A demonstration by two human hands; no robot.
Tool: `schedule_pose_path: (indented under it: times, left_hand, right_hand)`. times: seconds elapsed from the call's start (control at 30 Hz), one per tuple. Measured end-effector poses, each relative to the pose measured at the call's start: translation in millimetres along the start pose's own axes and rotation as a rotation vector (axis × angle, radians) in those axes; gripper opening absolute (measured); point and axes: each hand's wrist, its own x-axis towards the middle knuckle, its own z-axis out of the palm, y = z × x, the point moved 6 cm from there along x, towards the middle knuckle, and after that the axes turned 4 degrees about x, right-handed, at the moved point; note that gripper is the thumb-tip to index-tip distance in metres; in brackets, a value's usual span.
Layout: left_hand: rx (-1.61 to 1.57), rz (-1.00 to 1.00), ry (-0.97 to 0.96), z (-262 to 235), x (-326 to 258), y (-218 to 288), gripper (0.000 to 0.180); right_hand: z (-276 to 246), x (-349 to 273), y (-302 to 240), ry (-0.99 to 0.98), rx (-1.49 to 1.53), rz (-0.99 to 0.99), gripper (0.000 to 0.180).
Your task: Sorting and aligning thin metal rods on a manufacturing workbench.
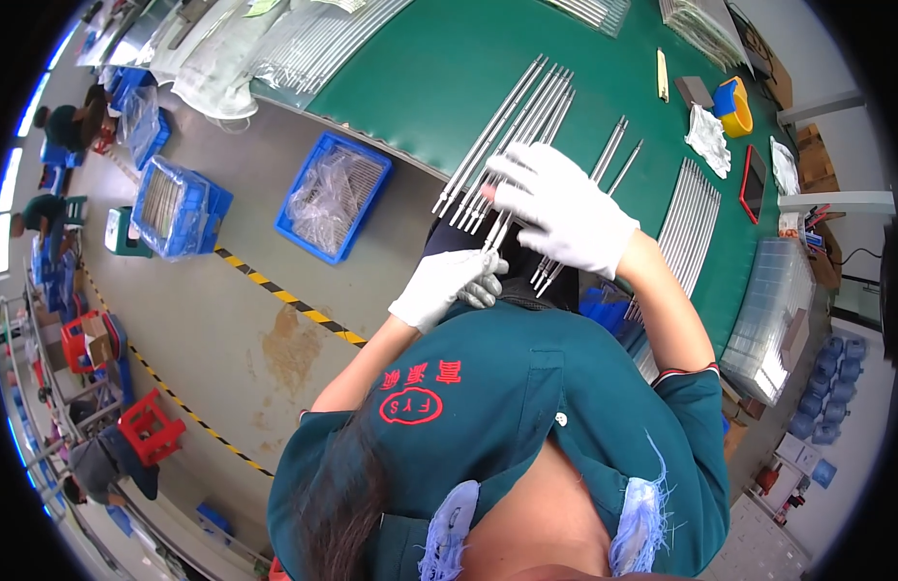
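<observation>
My left hand [451,289], in a white glove, is closed around the lower end of a thin metal rod [495,235] near the front edge of the table. My right hand [570,208], also gloved, hovers over the rods with its fingers spread. A fingertip pokes bare or pinkish out of that glove. Whether its underside touches a rod is hidden. Beyond both hands, a loose group of stepped metal rods [512,121] lies across the table edge. Two or three more rods [613,145] stick out past my right hand, their near ends jutting over the edge.
The green table [400,92] carries a row of rods [689,218] on the right, a white cloth [707,138], a yellow-and-blue tape roll [731,107] and a red-framed device [751,184]. A blue crate [334,198] with plastic-wrapped rods stands on the floor at left. Other people work far left.
</observation>
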Motion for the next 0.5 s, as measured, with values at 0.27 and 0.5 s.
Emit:
schedule_pose_path:
  times: [0.27,0.5]
  left_hand:
    - [0.270,0.181,-0.267,34,-20,32,0.031]
    - [0.083,0.111,0.104,-10,4,1,0.034]
  right_hand:
    - [-58,-24,38,0.424,0.072,0.108,0.027]
    - [-132,-80,107,1.066,1.647,0.010,0.022]
